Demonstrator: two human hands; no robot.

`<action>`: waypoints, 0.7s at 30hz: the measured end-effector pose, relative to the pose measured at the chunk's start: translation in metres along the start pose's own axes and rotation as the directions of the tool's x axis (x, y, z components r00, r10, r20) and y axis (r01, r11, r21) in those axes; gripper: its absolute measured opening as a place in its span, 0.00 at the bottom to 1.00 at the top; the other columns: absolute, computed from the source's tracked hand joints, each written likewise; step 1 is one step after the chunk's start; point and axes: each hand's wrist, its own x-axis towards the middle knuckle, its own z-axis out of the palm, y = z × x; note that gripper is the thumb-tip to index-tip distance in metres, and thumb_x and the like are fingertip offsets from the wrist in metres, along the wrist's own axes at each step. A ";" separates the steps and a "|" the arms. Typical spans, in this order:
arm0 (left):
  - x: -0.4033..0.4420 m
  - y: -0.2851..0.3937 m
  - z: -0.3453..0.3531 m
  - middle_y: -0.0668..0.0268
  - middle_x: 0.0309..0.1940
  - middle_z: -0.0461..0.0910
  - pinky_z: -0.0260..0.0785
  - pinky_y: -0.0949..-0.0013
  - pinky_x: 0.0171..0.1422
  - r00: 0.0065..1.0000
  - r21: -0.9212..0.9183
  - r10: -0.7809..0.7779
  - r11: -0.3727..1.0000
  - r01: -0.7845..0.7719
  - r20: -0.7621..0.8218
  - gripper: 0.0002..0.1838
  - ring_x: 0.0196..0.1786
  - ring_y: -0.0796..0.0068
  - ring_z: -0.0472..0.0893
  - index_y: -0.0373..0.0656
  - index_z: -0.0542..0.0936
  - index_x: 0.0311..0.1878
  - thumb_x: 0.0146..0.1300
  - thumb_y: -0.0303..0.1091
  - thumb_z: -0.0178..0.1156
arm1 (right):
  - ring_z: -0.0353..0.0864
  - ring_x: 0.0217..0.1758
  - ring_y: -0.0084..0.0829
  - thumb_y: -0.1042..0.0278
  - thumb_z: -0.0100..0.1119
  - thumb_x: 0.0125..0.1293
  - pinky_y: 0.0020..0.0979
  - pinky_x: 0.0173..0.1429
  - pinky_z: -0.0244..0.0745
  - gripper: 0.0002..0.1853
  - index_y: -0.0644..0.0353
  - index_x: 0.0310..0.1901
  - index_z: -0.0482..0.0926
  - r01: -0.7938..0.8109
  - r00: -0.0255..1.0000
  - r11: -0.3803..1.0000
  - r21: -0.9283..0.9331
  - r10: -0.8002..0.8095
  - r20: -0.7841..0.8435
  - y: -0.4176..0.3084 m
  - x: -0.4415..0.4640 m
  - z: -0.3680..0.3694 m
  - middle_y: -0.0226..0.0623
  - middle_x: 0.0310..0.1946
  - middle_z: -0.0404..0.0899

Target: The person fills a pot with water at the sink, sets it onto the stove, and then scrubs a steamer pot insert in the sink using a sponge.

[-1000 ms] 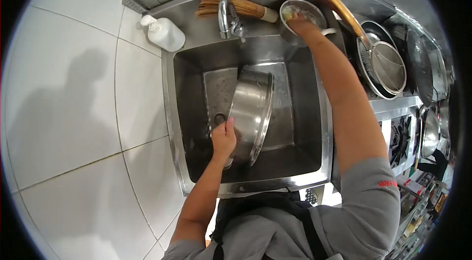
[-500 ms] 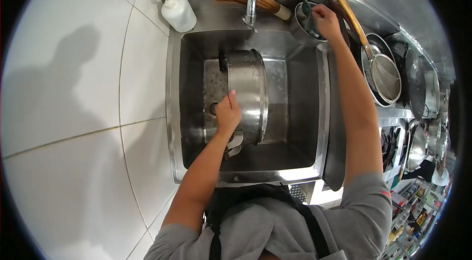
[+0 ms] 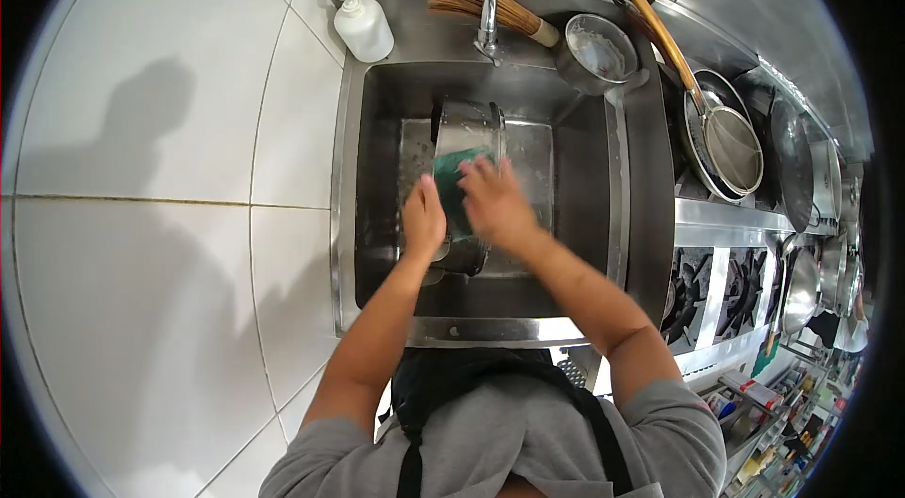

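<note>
A steel pot [image 3: 464,126] lies on its side in the sink [image 3: 584,168]. A green scouring pad [image 3: 452,182] is spread against the pot's wall. My right hand [image 3: 497,208], slightly blurred, is on the pad with its fingers bent over it. At the pot's left edge, my left hand [image 3: 424,218] is closed with the thumb side up; its fingers are mostly hidden behind the edge. Part of the pot's lower end is covered by the hands and pad.
Behind the sink are a white pump bottle [image 3: 364,27], a bristle whisk [image 3: 500,10], the faucet [image 3: 487,27] and a small steel pot with suds [image 3: 599,53]. To the right lie a wooden-handled strainer [image 3: 733,147] and stove burners [image 3: 693,295].
My right hand has brought the green pad from the small pot to the steel pot in the sink. My left hand has stayed at the pot's left edge.
</note>
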 end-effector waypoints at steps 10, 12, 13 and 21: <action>-0.047 -0.063 0.008 0.40 0.24 0.78 0.69 0.44 0.35 0.993 0.186 0.085 0.980 -0.070 -0.078 0.27 0.32 0.33 0.79 0.33 0.82 0.35 0.78 0.45 0.43 | 0.66 0.72 0.52 0.50 0.43 0.73 0.55 0.76 0.55 0.31 0.66 0.68 0.69 -0.240 0.945 0.943 -0.228 0.281 0.167 0.049 0.111 0.044 0.51 0.67 0.70; -0.049 -0.048 0.006 0.41 0.24 0.78 0.68 0.42 0.35 0.987 0.161 0.119 0.982 -0.101 -0.104 0.27 0.31 0.33 0.79 0.34 0.82 0.32 0.78 0.46 0.43 | 0.65 0.73 0.52 0.50 0.42 0.73 0.55 0.76 0.54 0.31 0.66 0.68 0.70 -0.336 0.830 0.914 -0.228 0.401 0.388 0.058 0.125 0.043 0.50 0.69 0.70; -0.045 -0.046 0.003 0.41 0.24 0.78 0.68 0.42 0.35 0.996 0.160 0.046 0.987 -0.033 -0.077 0.28 0.31 0.34 0.79 0.34 0.81 0.32 0.78 0.47 0.43 | 0.65 0.74 0.51 0.50 0.42 0.73 0.55 0.77 0.54 0.31 0.66 0.67 0.70 -0.264 0.880 0.925 -0.273 0.347 0.326 0.051 0.123 0.051 0.50 0.70 0.69; -0.036 -0.057 -0.032 0.42 0.22 0.76 0.65 0.45 0.31 0.981 0.067 0.188 0.981 -0.185 -0.041 0.29 0.29 0.34 0.78 0.33 0.77 0.27 0.79 0.46 0.42 | 0.60 0.75 0.60 0.55 0.49 0.72 0.57 0.76 0.55 0.30 0.68 0.69 0.67 0.107 0.982 0.960 -0.260 -0.061 0.178 -0.067 0.007 0.026 0.58 0.71 0.64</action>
